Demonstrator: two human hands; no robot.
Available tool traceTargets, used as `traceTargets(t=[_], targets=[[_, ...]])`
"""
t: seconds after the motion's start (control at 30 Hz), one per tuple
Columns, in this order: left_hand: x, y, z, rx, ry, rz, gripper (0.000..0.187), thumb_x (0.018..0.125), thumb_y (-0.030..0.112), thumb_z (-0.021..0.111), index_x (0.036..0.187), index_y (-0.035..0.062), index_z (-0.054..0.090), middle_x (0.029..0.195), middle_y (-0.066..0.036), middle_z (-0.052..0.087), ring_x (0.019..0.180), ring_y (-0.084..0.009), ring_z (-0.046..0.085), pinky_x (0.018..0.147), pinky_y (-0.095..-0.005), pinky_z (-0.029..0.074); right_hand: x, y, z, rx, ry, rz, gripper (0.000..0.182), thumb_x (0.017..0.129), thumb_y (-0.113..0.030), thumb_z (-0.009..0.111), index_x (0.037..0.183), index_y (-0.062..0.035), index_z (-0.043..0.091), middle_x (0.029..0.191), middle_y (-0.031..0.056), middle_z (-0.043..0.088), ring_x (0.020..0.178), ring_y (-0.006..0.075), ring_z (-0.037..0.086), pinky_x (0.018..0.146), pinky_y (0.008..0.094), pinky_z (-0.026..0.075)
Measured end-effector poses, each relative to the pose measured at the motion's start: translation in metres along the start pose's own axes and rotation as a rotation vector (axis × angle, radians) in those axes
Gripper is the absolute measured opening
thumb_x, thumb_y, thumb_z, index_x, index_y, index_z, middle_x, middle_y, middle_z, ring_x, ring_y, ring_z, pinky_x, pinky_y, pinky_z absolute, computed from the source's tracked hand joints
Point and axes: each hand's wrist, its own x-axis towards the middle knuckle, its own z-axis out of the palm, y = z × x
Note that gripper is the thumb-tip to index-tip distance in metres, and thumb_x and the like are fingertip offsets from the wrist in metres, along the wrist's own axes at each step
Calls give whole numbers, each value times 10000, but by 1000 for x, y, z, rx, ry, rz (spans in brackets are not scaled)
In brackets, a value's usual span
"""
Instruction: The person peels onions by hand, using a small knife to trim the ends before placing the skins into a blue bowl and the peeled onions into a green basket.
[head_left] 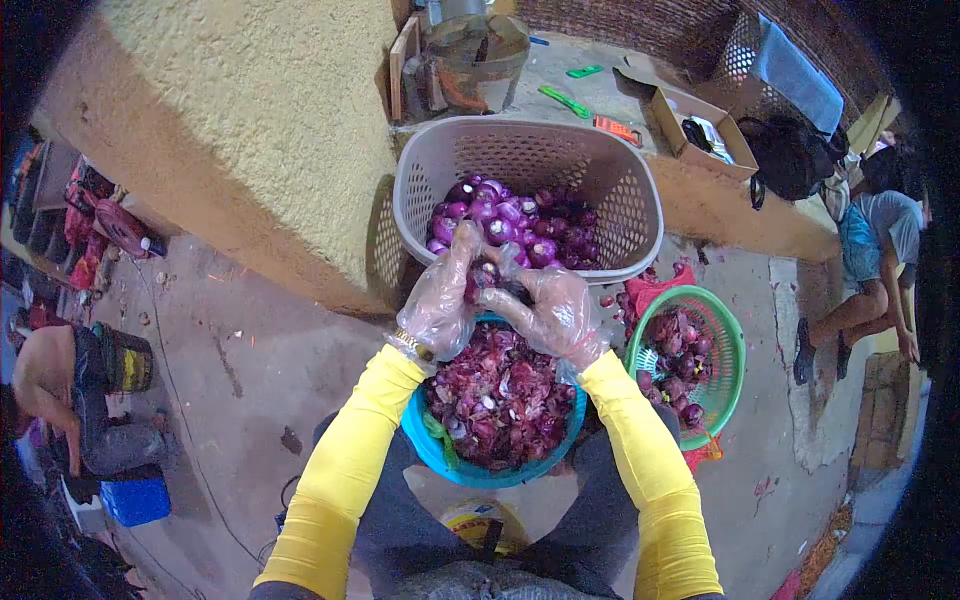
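Both my hands wear clear plastic gloves and meet above the near rim of a grey perforated basket point(640, 245) of peeled red onions point(505, 215). My left hand point(442, 302) pinches a dark red onion point(482, 278) between its fingers and thumb. Against the same onion, my right hand point(555, 305) has its thumb and fingers closed; a dark shape shows beneath them, too hidden to name. Directly below sits a blue basin point(425, 455) full of onion skins point(500, 395). To the right, a green basket point(735, 350) holds unpeeled red onions point(680, 360).
A yellow wall point(250, 110) rises at the left. On the ledge behind are a bucket point(480, 65), green-handled tools point(565, 101) and a cardboard box point(705, 135). One person point(875, 250) sits at the right, another point(60, 390) at the left near a blue container point(135, 500).
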Motion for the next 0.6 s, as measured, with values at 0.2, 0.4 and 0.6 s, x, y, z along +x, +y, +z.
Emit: traceTargets(t=[0.2,0.4,0.6], targets=[[1,-18,-7,-144,-38,130,456,1113,464,464,1202,45,621,1160,-86,672,1053,-200,636,984,-367,537,1,4,9,109,82,-139,462,938,-523,698,1105,-95,745,769,207,689,703,400,695,662,497,546],[10,-9,-16,-588,134,-258,540,1090,529,461,1037,22,638,1250,-180,681,1121,-270,655,912,-411,577,-5,-7,6,-64,-313,-176,601,947,-637,609,782,-70,717,713,202,673,727,399,698,671,513,545],[15,-9,-34,-692,189,-205,509,1076,494,523,1083,-1,641,1325,-211,636,1161,-308,654,810,-410,595,-12,-12,19,-91,-442,-293,686,928,-704,570,753,-61,733,718,210,679,737,405,698,716,527,552]])
